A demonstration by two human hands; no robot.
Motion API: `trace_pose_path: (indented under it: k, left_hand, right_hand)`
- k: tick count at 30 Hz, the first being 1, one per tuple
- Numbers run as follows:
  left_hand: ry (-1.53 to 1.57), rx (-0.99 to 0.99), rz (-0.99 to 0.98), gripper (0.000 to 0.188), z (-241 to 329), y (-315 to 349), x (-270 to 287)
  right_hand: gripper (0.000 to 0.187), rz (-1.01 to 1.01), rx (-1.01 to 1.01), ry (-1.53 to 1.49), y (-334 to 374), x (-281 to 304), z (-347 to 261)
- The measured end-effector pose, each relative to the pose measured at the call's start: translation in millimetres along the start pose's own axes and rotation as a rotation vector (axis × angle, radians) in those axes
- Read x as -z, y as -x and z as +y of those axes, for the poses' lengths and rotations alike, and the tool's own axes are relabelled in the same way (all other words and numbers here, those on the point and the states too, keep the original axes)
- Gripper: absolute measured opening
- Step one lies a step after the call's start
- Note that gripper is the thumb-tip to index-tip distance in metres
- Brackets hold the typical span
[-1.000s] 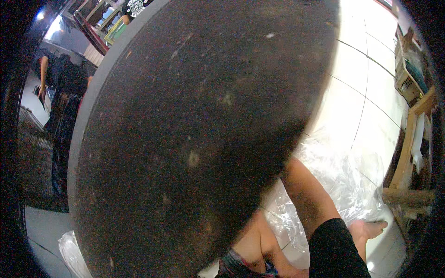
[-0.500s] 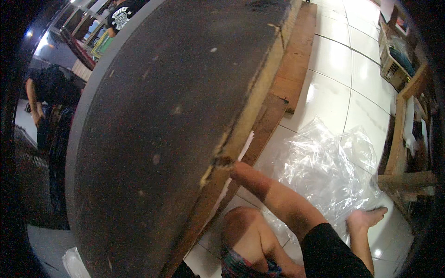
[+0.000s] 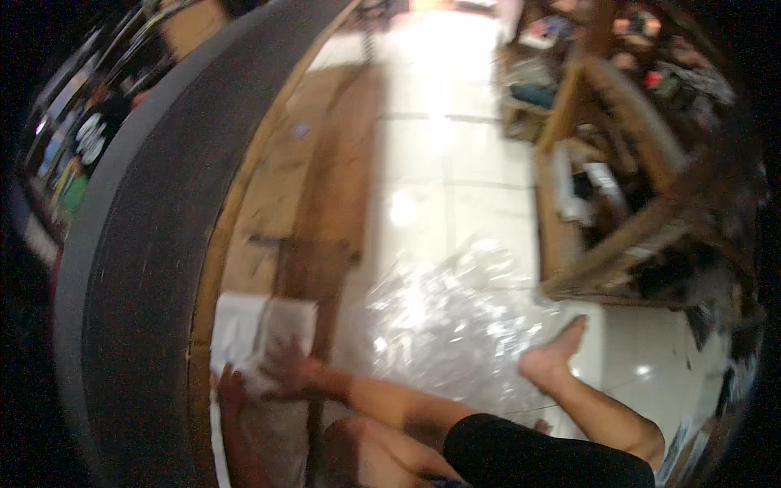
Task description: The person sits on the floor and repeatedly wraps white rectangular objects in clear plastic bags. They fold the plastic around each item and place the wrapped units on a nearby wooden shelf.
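A large dark board [image 3: 159, 195] with a pale wooden edge fills the left of the view. Beside that edge lies a white sheet [image 3: 237, 313], resting on brown planks. My right hand [image 3: 285, 366], blurred by motion, lies on the sheet with its fingers spread and holds nothing that I can see. Close by, nearer the board's edge, my left hand [image 3: 230, 389] is at the same sheet. Shadow and blur hide how its fingers are set.
Crumpled clear plastic [image 3: 447, 333] lies on the white tiled floor [image 3: 455, 203] to the right of the planks [image 3: 333, 163]. Wooden frames [image 3: 561, 236] holding assorted items stand at the right. My bare foot [image 3: 549, 362] is near the plastic. Another person [image 3: 93, 134] is at the far left.
The view has swung to the right and the board now covers less of it. My right hand, hidden behind the board's edge before, now shows on the white sheet. My left hand has come into view.
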State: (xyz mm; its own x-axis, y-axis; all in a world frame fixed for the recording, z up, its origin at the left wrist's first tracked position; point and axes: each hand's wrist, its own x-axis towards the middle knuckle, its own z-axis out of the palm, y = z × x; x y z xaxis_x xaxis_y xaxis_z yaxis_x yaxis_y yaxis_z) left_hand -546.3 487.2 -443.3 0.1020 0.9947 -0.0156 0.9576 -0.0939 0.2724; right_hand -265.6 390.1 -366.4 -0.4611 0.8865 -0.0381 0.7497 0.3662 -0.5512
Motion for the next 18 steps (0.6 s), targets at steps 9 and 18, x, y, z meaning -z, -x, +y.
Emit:
trace_pose_path:
  k: [9,18]
  left_hand:
    - [-0.249,-0.054,-0.209,0.035,68.5,-7.1,17.4]
    - [-0.443,-0.291,-0.348,0.040,41.4,-25.8,2.1]
  right_hand:
    - [0.054,0.349,-0.029,-0.090,197.9,46.5,-2.6]
    - [0.041,0.494,-0.363,-0.324,338.5,28.8,-53.7]
